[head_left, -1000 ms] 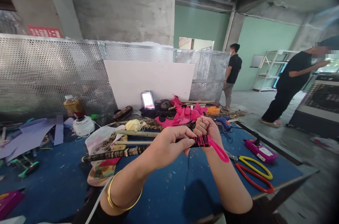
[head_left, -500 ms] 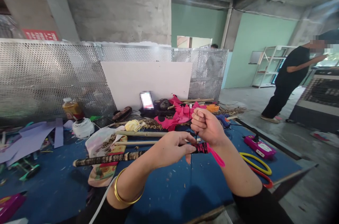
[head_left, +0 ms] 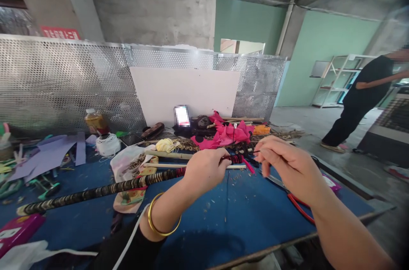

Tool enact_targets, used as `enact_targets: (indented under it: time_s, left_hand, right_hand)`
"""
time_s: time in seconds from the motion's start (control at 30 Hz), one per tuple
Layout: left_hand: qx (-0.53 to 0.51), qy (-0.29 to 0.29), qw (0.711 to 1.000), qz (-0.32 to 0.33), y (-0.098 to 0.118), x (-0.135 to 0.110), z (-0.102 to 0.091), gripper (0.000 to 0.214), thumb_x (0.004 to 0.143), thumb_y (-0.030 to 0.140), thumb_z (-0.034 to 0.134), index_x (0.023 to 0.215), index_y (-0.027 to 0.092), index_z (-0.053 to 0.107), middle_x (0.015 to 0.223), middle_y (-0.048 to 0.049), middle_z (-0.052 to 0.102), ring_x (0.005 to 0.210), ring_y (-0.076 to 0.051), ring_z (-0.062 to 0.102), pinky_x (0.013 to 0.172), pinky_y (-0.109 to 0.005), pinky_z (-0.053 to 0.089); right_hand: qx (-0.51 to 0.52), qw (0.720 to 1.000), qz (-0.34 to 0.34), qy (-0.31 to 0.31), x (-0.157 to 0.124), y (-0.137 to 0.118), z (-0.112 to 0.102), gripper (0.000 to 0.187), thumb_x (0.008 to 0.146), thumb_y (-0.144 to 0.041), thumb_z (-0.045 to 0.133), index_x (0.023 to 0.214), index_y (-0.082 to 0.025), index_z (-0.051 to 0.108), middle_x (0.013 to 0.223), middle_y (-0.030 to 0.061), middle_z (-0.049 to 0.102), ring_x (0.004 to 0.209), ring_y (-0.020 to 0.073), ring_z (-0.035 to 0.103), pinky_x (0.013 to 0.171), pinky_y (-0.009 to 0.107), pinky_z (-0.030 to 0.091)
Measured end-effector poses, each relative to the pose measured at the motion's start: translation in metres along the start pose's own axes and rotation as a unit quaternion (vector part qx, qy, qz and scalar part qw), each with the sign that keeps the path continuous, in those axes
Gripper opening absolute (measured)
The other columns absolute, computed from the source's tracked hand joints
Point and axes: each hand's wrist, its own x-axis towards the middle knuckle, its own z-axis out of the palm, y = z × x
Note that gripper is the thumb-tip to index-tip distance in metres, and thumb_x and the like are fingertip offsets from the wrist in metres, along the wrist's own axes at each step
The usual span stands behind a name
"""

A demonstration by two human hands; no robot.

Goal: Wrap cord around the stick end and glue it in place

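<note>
A long stick (head_left: 105, 189) wound with black and pale cord slants up across the table. My left hand (head_left: 206, 170) is closed around it near its right end, where the winding turns black and pink. From that end a bright pink strip (head_left: 248, 165) hangs down. My right hand (head_left: 284, 165) is raised to the right of the stick, thumb and fingers pinched on a thin black cord (head_left: 255, 151) that runs toward the stick's end. Under my right hand lies a cutting tool with a red handle (head_left: 300, 209), partly hidden by my forearm.
Behind the stick lie bright pink cloth (head_left: 230, 134), a pale yellow yarn ball (head_left: 164, 145), bamboo sticks (head_left: 172, 155) and a lit phone (head_left: 182, 116). White cord (head_left: 108, 145), a bottle (head_left: 96, 122) and purple sheets (head_left: 47, 155) are at left. A person (head_left: 367, 87) stands at far right.
My right hand has moved right and down, away from the stick, drawing the black cord sideways. The stick has slid left in view, its left end lower, and my left hand has closed around it.
</note>
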Motion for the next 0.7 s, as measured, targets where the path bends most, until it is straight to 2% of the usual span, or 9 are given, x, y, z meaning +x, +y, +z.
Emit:
enact_targets:
  time_s: [0.1,0.17,0.23,0.33,0.47,0.57,0.7]
  left_hand:
    - [0.028,0.028,0.999,0.000,0.000,-0.001,-0.001,0.025,0.089,0.032,0.047,0.100,0.024,0.069,0.084,-0.0051,0.073,0.079,-0.024,0.066,0.063,-0.030,0.043]
    - [0.031,0.039,0.999,0.000,0.000,-0.002,-0.002,0.025,0.089,0.032,0.048,0.100,0.025,0.069,0.086,-0.0043,0.074,0.079,-0.024,0.067,0.064,-0.029,0.043]
    - [0.039,0.048,0.998,0.000,0.000,-0.002,-0.002,0.024,0.090,0.032,0.048,0.099,0.025,0.069,0.087,-0.0037,0.074,0.079,-0.023,0.067,0.064,-0.029,0.042]
    - [0.046,0.065,0.997,0.004,0.000,-0.002,-0.001,0.025,0.091,0.031,0.047,0.100,0.026,0.069,0.090,-0.0034,0.074,0.080,-0.022,0.066,0.065,-0.028,0.041]
    - [0.015,0.070,0.997,0.001,0.000,-0.001,-0.003,0.025,0.091,0.030,0.046,0.100,0.026,0.069,0.093,-0.0030,0.073,0.082,-0.021,0.065,0.065,-0.027,0.039]
    - [-0.054,0.055,0.997,-0.020,-0.003,0.002,-0.009,0.025,0.091,0.030,0.044,0.090,0.024,0.068,0.079,-0.0013,0.069,0.069,-0.017,0.059,0.059,-0.025,0.036]
    - [-0.172,0.011,0.985,-0.026,-0.011,0.004,-0.018,0.034,0.091,0.039,0.043,0.068,0.019,0.059,0.055,0.0035,0.050,0.051,-0.011,0.043,0.050,-0.023,0.030]
  right_hand:
    - [-0.013,0.997,0.073,0.005,-0.012,0.012,-0.001,0.030,0.096,-0.036,0.041,0.077,-0.022,0.058,0.056,-0.0029,0.051,0.049,0.0108,0.051,0.050,0.023,0.044]
    - [-0.061,0.994,0.080,0.039,-0.018,0.017,-0.002,0.029,0.095,-0.038,0.043,0.077,-0.022,0.059,0.060,-0.0021,0.056,0.047,0.0096,0.048,0.046,0.022,0.040]
    - [-0.107,0.989,0.056,0.085,-0.022,0.018,-0.002,0.025,0.093,-0.035,0.048,0.077,-0.022,0.062,0.068,0.0000,0.063,0.054,0.0112,0.054,0.049,0.022,0.041]
    - [-0.119,0.984,0.008,0.130,-0.030,0.015,0.003,0.019,0.091,-0.027,0.051,0.078,-0.022,0.064,0.075,0.0012,0.070,0.065,0.0140,0.064,0.057,0.022,0.046]
    - [-0.116,0.983,-0.078,0.120,-0.045,0.008,0.025,0.011,0.088,-0.019,0.055,0.082,-0.022,0.064,0.074,0.0021,0.072,0.063,0.0150,0.067,0.057,0.022,0.048]
    - [-0.105,0.984,-0.101,0.101,-0.056,0.008,0.046,0.012,0.087,-0.016,0.055,0.080,-0.021,0.063,0.070,0.0031,0.071,0.059,0.0146,0.065,0.054,0.022,0.046]
    - [-0.036,0.995,-0.028,0.093,-0.061,0.018,0.069,0.021,0.091,-0.019,0.049,0.074,-0.020,0.062,0.060,0.0011,0.062,0.053,0.0125,0.059,0.049,0.021,0.042]
